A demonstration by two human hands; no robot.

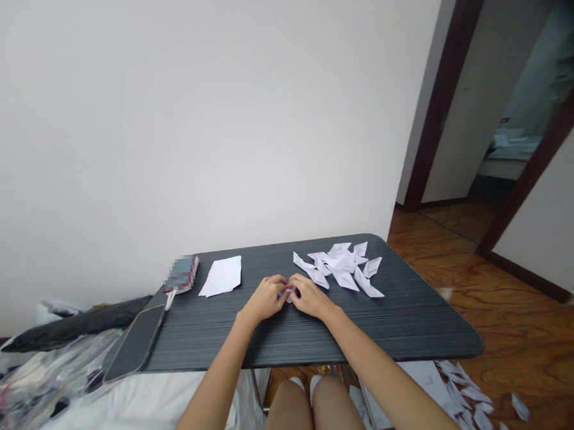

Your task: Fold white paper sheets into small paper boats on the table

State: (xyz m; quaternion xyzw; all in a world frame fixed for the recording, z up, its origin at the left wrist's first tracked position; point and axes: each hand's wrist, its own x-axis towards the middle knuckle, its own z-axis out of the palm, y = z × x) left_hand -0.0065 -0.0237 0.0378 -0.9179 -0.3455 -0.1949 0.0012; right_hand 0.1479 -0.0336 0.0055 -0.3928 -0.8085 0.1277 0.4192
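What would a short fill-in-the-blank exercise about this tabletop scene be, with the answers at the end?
1. Of the left hand and the right hand, the one nearer the folded white pieces is the ____ one.
2. Seen from the camera, the flat white sheets lie to the ____ of both hands.
3. Beyond the far edge of the dark tabletop rises a plain white ____.
4. At lower right, a loose white piece lies on the wood-grained ____.

Missing words: right; left; wall; floor.

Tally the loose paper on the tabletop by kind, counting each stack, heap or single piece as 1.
Flat stack: 1
Folded heap: 1 (overlapping, pieces uncountable)
Piece between left hand and right hand: 1
Total: 3
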